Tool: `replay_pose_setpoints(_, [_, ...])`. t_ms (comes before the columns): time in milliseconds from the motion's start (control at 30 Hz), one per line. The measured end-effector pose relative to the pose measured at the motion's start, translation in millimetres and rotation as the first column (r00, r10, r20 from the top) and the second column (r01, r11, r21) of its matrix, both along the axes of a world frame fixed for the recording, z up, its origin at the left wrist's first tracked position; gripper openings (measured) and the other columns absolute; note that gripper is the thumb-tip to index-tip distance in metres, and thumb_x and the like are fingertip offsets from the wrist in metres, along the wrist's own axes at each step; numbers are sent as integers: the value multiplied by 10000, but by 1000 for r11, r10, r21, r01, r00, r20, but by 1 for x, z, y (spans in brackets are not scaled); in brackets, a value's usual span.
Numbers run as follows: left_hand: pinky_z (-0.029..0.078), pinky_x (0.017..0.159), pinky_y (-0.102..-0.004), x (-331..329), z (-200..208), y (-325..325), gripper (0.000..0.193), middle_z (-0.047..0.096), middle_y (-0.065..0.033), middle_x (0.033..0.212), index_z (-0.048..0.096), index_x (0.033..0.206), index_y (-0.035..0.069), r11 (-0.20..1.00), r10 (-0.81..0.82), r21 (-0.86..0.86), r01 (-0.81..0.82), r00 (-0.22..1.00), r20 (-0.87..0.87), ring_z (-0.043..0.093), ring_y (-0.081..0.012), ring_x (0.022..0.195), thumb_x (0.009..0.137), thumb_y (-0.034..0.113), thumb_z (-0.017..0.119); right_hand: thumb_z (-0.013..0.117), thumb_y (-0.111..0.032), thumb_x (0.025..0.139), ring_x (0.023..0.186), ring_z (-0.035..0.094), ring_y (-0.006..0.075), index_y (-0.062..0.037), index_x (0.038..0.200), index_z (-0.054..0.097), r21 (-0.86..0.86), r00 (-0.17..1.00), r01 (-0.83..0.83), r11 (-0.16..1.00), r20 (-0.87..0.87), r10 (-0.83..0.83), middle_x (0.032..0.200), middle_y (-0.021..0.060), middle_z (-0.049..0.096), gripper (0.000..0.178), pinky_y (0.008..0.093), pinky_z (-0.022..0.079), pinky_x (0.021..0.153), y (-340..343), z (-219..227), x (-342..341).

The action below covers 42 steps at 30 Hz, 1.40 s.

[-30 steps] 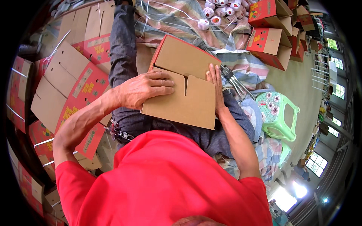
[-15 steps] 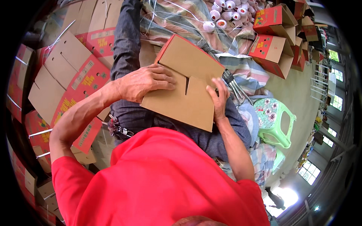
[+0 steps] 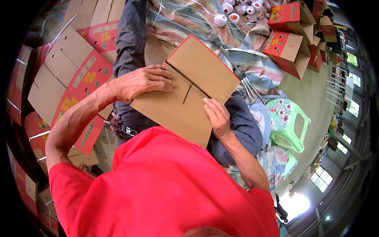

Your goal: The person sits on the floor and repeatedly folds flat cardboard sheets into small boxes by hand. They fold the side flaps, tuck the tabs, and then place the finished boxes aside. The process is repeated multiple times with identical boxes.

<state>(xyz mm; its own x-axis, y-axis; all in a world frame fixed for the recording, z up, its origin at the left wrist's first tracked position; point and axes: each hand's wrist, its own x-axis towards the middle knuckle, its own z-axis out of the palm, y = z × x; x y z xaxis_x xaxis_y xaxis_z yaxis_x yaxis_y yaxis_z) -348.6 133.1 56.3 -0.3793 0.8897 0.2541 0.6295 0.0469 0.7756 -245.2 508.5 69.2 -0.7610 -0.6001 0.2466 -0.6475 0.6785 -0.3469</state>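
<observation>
a: what sort of place is this?

b: a warehouse or packing hall, i'd say. tall grey walls with paned windows (image 3: pixel 321 179) run between two and four o'clock, alongside dark beams (image 3: pixel 351 166).

a: not a home, then?

b: hardly. there's a wide bare floor (image 3: pixel 314 96) at three, and a bright opening (image 3: pixel 296 205) between four and five with a dark figure (image 3: pixel 281 209) beside it.

a: why packing?

b: flattened red-and-brown cartons (image 3: pixel 73 65) at ten, strapped bundles (image 3: pixel 17 83) at nine, opened boxes (image 3: pixel 282 55) at two, and net-wrapped round pieces (image 3: pixel 250 10) at one.
</observation>
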Motion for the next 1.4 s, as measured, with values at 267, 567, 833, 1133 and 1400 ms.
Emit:
replay_pose_setpoints(267, [335, 1231, -605, -12, 5, 14, 658, 627, -264, 1418, 609, 1365, -65, 999, -31, -27, 32, 999, 30, 512, -480, 1418, 931, 414, 485, 722, -34, 840, 1079, 704, 335, 1, 1097, 693, 68, 996, 82, 994, -48, -79, 1222, 145, 715, 261, 419, 583, 894, 3, -6, 4])
replay_pose_setpoints(567, [382, 1202, -562, -29, 2, 39, 647, 638, -268, 1367, 615, 1344, -52, 1000, -11, -24, 12, 999, 47, 529, -482, 1378, 791, 280, 653, 723, -154, 824, 997, 629, 277, -41, 1076, 691, 94, 983, 184, 978, -2, -185, 1087, 77, 674, 278, 398, 463, 848, 12, -10, 2])
replay_pose_setpoints(833, [473, 1104, -512, -52, 4, 47, 538, 652, -235, 1342, 641, 1221, -28, 993, 31, -114, -21, 996, 85, 577, -458, 1296, 700, 100, 682, 702, -121, 827, 964, 648, 286, -36, 1048, 690, 15, 986, 164, 986, 37, -165, 1059, 87, 678, 236, 410, 493, 840, 22, -18, -8])
replay_pose_setpoints(1133, [479, 1035, -480, -50, -4, 54, 501, 715, -129, 1200, 661, 1153, 52, 986, 99, -123, -109, 992, -80, 631, -366, 1203, 681, 170, 782, 692, -59, 838, 1000, 722, 328, -14, 1054, 698, 63, 972, 192, 979, 125, -199, 1094, 120, 725, 221, 428, 584, 857, 26, -6, -13])
replay_pose_setpoints(1400, [477, 1000, -458, -49, -3, 55, 507, 706, -122, 1186, 662, 1164, 43, 982, 152, -92, -167, 978, -146, 595, -384, 1169, 670, 152, 702, 704, -40, 857, 1135, 739, 384, 21, 1050, 690, 6, 993, 96, 995, 74, -96, 1224, 202, 737, 203, 432, 620, 935, 20, 2, -5])
